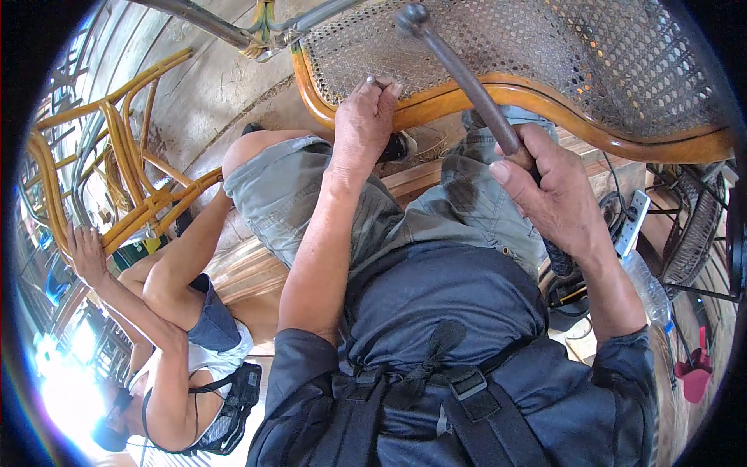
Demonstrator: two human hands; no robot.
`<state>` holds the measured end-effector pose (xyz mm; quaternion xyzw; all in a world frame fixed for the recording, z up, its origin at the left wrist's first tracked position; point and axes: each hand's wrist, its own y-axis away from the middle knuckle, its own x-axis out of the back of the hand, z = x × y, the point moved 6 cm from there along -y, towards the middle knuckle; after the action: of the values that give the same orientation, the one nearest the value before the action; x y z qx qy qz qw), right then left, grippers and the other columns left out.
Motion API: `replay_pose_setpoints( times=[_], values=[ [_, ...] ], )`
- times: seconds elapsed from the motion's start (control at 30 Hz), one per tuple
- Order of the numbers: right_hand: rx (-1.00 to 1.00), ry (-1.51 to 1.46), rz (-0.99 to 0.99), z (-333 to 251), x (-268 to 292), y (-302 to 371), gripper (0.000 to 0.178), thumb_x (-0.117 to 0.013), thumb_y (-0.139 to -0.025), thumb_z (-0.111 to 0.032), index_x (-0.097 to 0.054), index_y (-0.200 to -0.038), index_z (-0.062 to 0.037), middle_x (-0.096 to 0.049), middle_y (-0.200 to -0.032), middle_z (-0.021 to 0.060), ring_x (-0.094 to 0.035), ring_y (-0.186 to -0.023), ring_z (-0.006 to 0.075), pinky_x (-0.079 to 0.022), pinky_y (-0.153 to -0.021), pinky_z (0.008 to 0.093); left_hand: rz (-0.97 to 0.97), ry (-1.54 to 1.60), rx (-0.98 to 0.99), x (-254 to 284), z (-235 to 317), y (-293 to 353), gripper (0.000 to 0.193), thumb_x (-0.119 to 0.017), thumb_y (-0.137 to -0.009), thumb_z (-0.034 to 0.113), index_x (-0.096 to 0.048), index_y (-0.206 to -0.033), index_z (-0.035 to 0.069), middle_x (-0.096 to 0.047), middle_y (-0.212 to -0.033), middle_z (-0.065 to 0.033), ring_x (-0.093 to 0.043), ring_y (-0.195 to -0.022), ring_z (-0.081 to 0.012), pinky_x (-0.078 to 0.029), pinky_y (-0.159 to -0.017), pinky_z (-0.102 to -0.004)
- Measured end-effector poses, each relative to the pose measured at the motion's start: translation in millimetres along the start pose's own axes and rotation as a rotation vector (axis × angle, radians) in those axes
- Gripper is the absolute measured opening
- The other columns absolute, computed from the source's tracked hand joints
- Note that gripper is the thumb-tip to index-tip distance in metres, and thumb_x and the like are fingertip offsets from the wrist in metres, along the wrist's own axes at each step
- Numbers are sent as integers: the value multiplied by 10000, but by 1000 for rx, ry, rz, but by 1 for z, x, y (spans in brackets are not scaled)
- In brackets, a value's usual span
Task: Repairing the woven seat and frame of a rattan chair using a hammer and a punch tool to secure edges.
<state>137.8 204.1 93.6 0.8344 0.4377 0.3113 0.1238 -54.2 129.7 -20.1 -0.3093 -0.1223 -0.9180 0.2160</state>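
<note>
My right hand [548, 183] grips a hammer [471, 86] by its dark handle, and the rounded head points up and away to the left, over the seat. My left hand [364, 128] is closed in a pinch at the seat's near edge. A small metal rod end [371, 80] sticks out between its fingers; the rest of the rod is hidden. Both hands are at a woven cane seat panel [498, 50], edged by a curved, varnished orange-brown rattan rim [537, 98]. The panel lies just beyond my knees.
A person [187, 350] sits at the left with a hand on a rattan chair frame [124, 171]. Metal bars [210, 23] cross the top left. At the right are a white power strip [634, 222], cables, a plastic bottle [646, 284] and a red scoop-like container [692, 373].
</note>
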Motion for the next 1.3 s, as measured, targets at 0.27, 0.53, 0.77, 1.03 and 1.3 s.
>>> replay_pose_setpoints(
  times=[0.27,0.53,0.77,1.03,1.3],
  values=[
    [174,143,29,-25,7,-1,306,-612,-854,-280,-491,-938,-12,-487,-648,146,-500,-584,311,-417,-551,368,51,10,-59,1,0,3,157,-545,-886,157,-604,-920,15,-602,-836,-189,-591,-791,-378,-479,-672,-414],
    [166,296,-66,5,-8,-5,304,-581,-874,-289,-486,-939,-7,-526,-649,172,-570,-637,369,-431,-561,424,-35,-255,-158,-8,13,2,180,-543,-884,196,-590,-932,30,-592,-874,-165,-596,-782,-346,-501,-674,-414],
    [199,226,-42,-18,-1,4,292,-533,-900,-282,-452,-887,-2,-533,-650,190,-569,-632,380,-435,-571,432,-7,-174,-154,-4,9,2,190,-546,-881,203,-582,-925,22,-581,-888,-166,-589,-790,-359,-495,-682,-430],
    [10,259,-80,13,0,-5,303,-524,-907,-302,-469,-883,-6,-496,-623,161,-546,-590,318,-415,-549,402,35,-34,10,3,-5,8,186,-548,-897,187,-607,-920,12,-612,-795,-148,-603,-739,-289,-477,-666,-368],
    [-8,144,-62,17,-4,-3,319,-527,-906,-319,-476,-899,-4,-503,-648,155,-533,-598,292,-420,-566,383,85,58,54,1,-8,9,164,-558,-894,161,-598,-911,2,-610,-794,-180,-606,-753,-329,-469,-671,-377]
  ],
)
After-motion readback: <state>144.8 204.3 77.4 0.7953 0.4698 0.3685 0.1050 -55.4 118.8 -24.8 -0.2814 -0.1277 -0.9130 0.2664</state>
